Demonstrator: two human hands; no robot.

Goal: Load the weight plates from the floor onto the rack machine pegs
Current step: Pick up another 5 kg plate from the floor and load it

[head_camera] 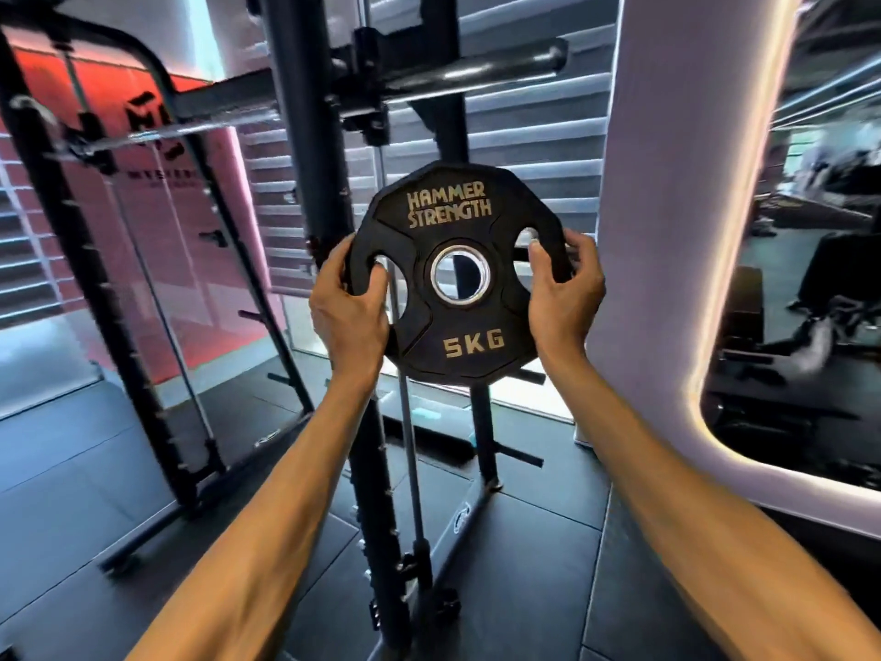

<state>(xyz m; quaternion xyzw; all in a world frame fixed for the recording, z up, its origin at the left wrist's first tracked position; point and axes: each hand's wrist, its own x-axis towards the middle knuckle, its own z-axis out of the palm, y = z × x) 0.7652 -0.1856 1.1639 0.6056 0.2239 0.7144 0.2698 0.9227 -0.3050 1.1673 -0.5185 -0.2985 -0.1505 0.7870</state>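
Observation:
I hold a black 5 kg weight plate (455,336) upright at chest height, its lettered face toward me. My left hand (350,310) grips its left edge with fingers through the left cut-out. My right hand (565,291) grips the right edge, thumb in the right cut-out. The plate's steel-ringed centre hole shows the rack post behind. A thick black bar sleeve (476,71) of the rack machine sticks out to the right above the plate. Short storage pegs (522,458) jut from the rear post (484,422) below the plate.
A black rack upright (305,150) runs just left of the plate, with a thin guide rod (410,469) beside it. A white pillar (667,183) and a mirror (810,279) stand to the right. Dark rubber floor (524,565) lies below.

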